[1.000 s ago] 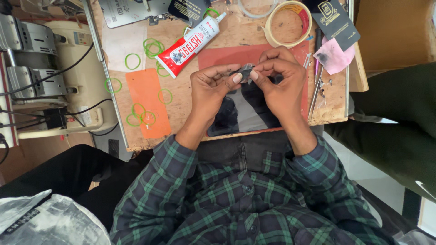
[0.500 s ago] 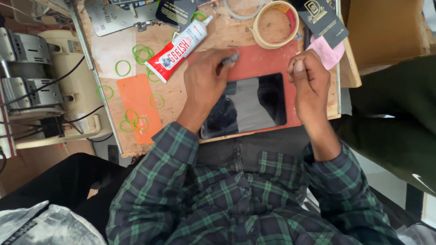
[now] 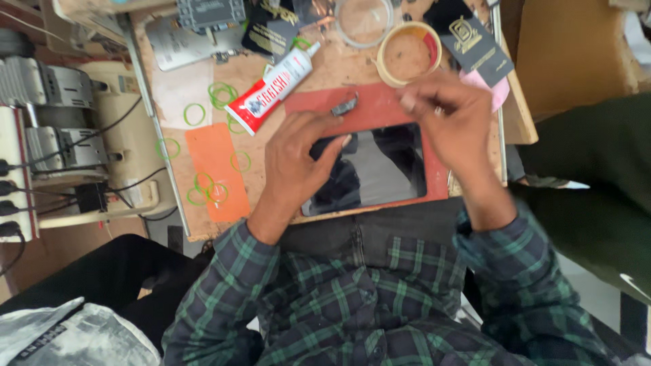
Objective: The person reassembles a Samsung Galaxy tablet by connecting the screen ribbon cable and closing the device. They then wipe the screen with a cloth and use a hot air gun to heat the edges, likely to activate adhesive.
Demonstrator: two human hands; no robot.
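Head view, the only one supplied: the left hand [image 3: 298, 159] lies palm-down on the dark, glossy rectangular tablet screen [image 3: 380, 169], its grip loose and empty, fingers [image 3: 332, 146] spread across the upper left corner of the glass and pressing it flat rather than clasping it. The tablet rests on a red rectangular work mat [image 3: 380, 108], which lies on the worn plywood tabletop [image 3: 339, 68]. Just beyond the left fingertips, on the bare red mat, lies a small dark grey part [image 3: 344, 106], touched by neither hand. The right hand [image 3: 451, 115] hovers over the upper right corner of the tablet, blurred by motion; its fingers are drawn together, but whether that grip holds anything cannot be told. Beyond the right hand stands a cream roll of tape [image 3: 407, 54] with a pink cloth [image 3: 498, 91] beside it. Beyond and to the left of the left hand lie a red-and-white glue tube [image 3: 271, 91], an orange plastic sheet [image 3: 217, 169] and scattered green rubber bands [image 3: 220, 93]. Assessment: the step in hand appears to be steadying the screen between handlings of the small part. The next move calls for a fine pinch on that part while the left hand keeps the glass from shifting.
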